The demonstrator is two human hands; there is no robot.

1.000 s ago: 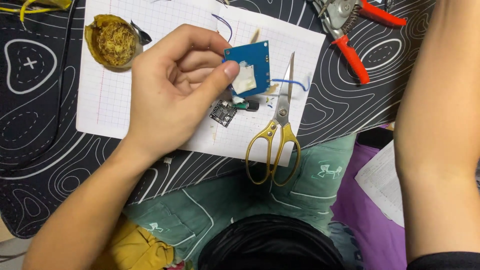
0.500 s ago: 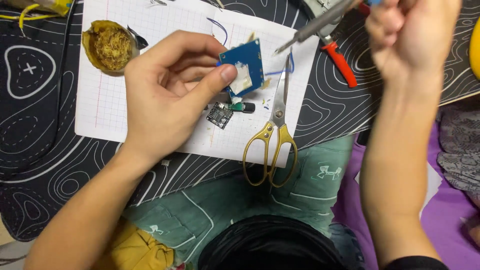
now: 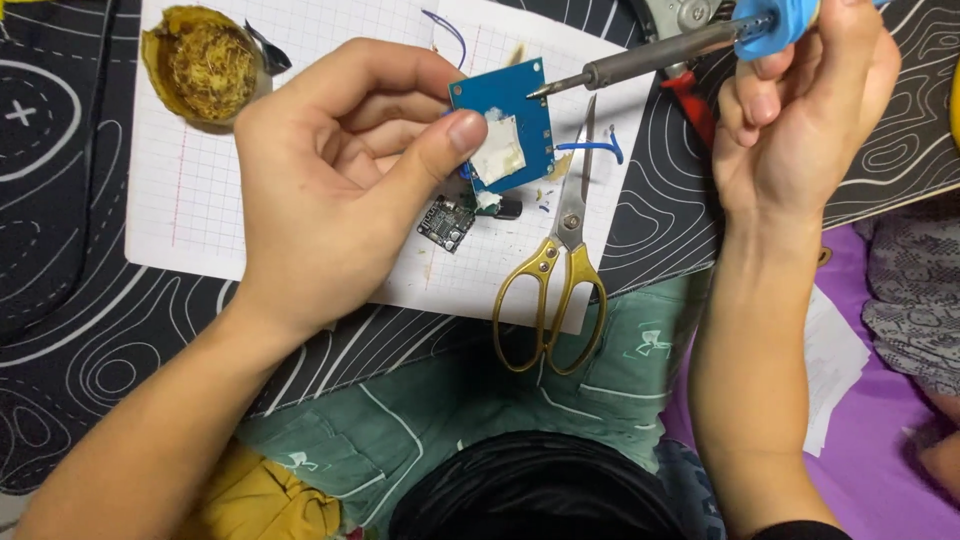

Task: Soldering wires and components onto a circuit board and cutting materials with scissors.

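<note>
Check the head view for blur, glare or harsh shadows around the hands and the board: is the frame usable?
Head view: lighting is even and soft, with only faint shadows under the left hand on the grid paper. The blue circuit board and soldering iron tip read sharply. No strong glare; the scissors show a mild sheen. The right hand is cropped at the top edge. Usable.

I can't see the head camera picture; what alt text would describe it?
A left hand pinches a small blue circuit board while the right hand brings a soldering iron tip to its top edge. Below lie gold-handled scissors on grid paper.
</note>
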